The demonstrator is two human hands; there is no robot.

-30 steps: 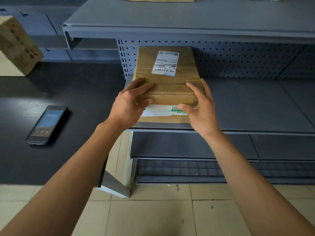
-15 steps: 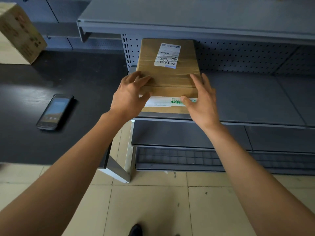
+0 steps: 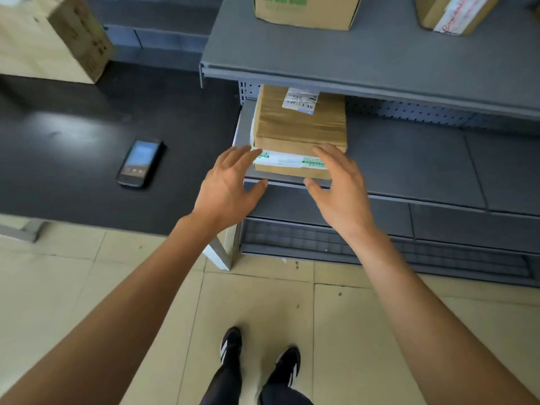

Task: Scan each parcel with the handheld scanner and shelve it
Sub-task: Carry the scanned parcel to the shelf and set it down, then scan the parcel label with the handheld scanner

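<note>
A flat brown cardboard parcel (image 3: 298, 130) with a white barcode label lies on the lower grey shelf (image 3: 409, 162), at its left end, partly under the shelf above. My left hand (image 3: 230, 182) hovers just in front of the parcel's near left corner, fingers spread and holding nothing. My right hand (image 3: 339, 185) hovers in front of its near right corner, fingers straight, also empty. The black handheld scanner (image 3: 139, 163) lies screen up on the dark table (image 3: 73, 159) to the left.
The upper shelf (image 3: 365, 51) carries two cardboard boxes (image 3: 304, 10), one at the far right. A big carton (image 3: 55, 36) stands at the table's far left. Tiled floor and my feet (image 3: 257, 361) are below.
Both hands have let go of the parcel and drawn back toward me. The parcel now rests deeper on the shelf. The view has tilted down and pulled back.
</note>
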